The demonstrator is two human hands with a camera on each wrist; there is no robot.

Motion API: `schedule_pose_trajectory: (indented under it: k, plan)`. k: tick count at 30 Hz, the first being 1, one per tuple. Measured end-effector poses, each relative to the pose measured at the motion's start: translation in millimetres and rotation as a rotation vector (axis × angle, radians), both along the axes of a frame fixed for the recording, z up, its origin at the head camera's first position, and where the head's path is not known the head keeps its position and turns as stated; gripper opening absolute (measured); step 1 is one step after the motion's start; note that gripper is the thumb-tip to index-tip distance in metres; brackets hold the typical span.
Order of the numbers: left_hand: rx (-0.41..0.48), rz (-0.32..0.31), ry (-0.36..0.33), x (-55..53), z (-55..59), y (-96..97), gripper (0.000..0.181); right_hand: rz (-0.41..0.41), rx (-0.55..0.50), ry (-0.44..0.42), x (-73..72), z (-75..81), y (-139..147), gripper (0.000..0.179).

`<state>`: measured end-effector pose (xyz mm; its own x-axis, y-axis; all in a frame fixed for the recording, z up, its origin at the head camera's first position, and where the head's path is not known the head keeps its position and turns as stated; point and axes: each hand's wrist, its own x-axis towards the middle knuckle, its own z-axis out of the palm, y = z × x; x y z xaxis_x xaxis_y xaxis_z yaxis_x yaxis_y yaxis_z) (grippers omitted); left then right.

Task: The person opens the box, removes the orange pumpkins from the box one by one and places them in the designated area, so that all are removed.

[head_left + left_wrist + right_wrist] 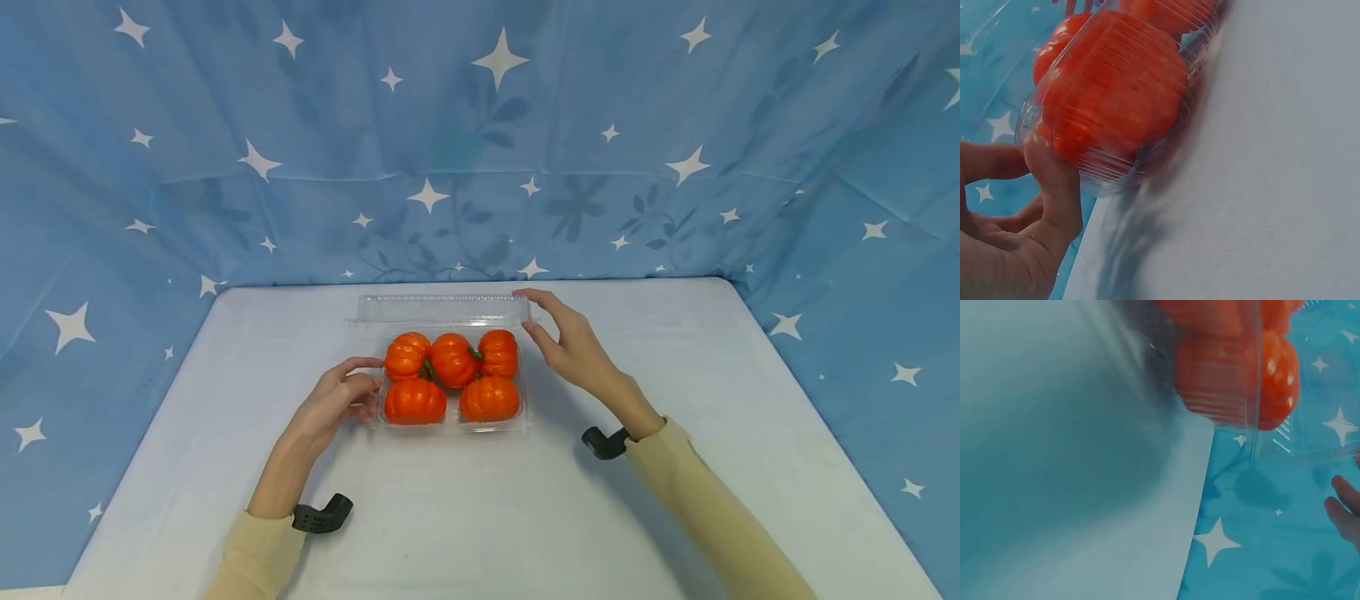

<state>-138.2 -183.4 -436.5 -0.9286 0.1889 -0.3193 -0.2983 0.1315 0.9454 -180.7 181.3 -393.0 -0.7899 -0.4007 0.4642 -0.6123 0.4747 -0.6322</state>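
Behind clear box and white table hangs starry cloth.

A smooth white worktop has rounded far corners. Behind its far edge hangs a light-blue fabric backdrop, which also spreads past the left and right edges. White four-pointed stars of mixed sizes are printed across it, with darker blue leafy sprigs and a darker blue flower shape above the far edge. A horizontal crease runs roughly parallel to that edge.
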Motion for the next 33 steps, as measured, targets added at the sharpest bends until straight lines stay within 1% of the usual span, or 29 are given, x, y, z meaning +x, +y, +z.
schedule_pose_trajectory:
  k: [4,6,12,16,18,21,27,30,33]
  plan:
    - [-0.006,-0.005,-0.011,0.4,1.3,0.1,0.042,0.031,-0.108,-0.068,-11.7,1.4,0,0.036]
    - [-0.012,-0.017,-0.016,0.5,1.8,-0.1,0.041,0.041,-0.141,-0.097,-15.8,1.9,-1,0.037]
    - [-0.016,-0.061,-0.028,-0.3,1.3,-1.2,0.038,0.030,-0.163,-0.191,-20.6,3.0,-2,0.048]
    - [-0.021,-0.064,-0.024,-0.9,0.4,-2.3,0.039,0.006,-0.173,-0.267,-25.8,1.3,-3,0.047]
    - [-0.027,-0.066,-0.022,-1.1,-0.2,-2.8,0.039,-0.005,-0.186,-0.306,-29.7,-0.5,-3,0.046]
    - [-0.042,-0.071,-0.022,-1.2,-0.7,-3.2,0.039,-0.018,-0.213,-0.389,-34.5,-3.5,-3,0.047]
    - [-0.043,-0.075,-0.024,-0.8,0.2,-3.7,0.039,-0.014,-0.279,-0.567,-37.9,-12.3,-3,0.053]
    - [-0.035,-0.084,-0.022,-0.8,1.0,-4.3,0.038,-0.016,-0.267,-0.621,-39.7,-20.1,-3,0.055]
    - [-0.034,-0.100,-0.017,-0.9,1.4,-5.1,0.039,-0.035,-0.253,-0.652,-42.3,-27.6,-4,0.054]
